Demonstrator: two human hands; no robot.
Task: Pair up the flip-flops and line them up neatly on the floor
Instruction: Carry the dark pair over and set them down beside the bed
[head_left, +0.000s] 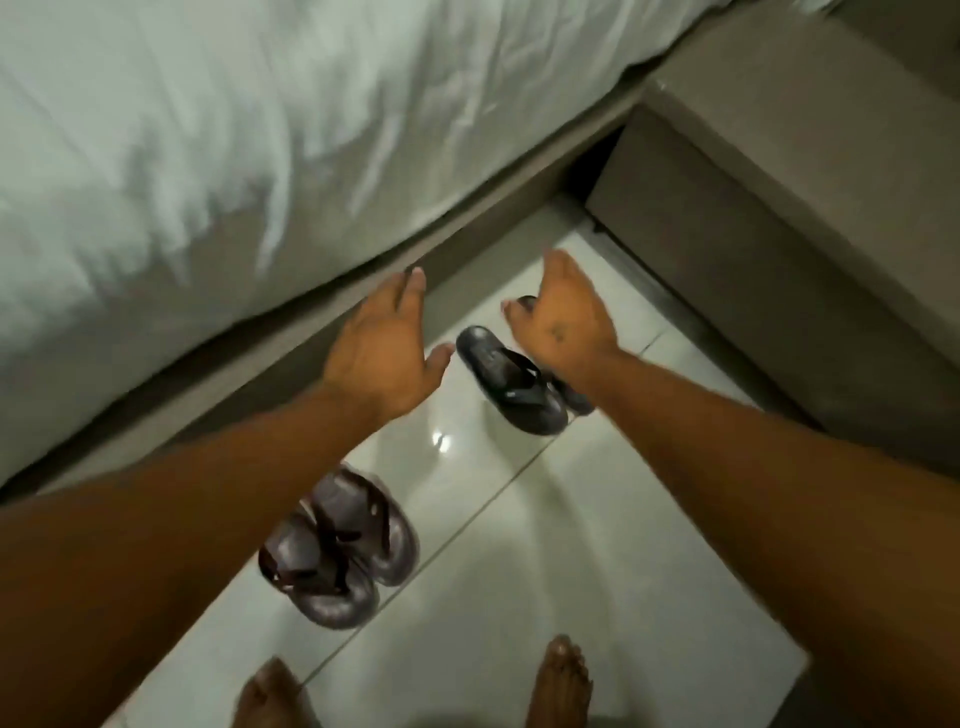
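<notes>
We saw both hands stretched out empty above the white tiled floor (519, 571), the left hand (382, 343) spread open beside the bed frame (291, 353), the right hand (563, 317) open with fingers loosely curved over the far pair of dark flip-flops (511, 384). That pair lay overlapped near the grey cabinet (753, 270), one sandal partly hidden under the wrist. A second dark pair (337, 545) lay closer to our bare feet (566, 680), overlapping each other.

Dark flip-flops (511, 382), glossy white floor (597, 545)
</notes>
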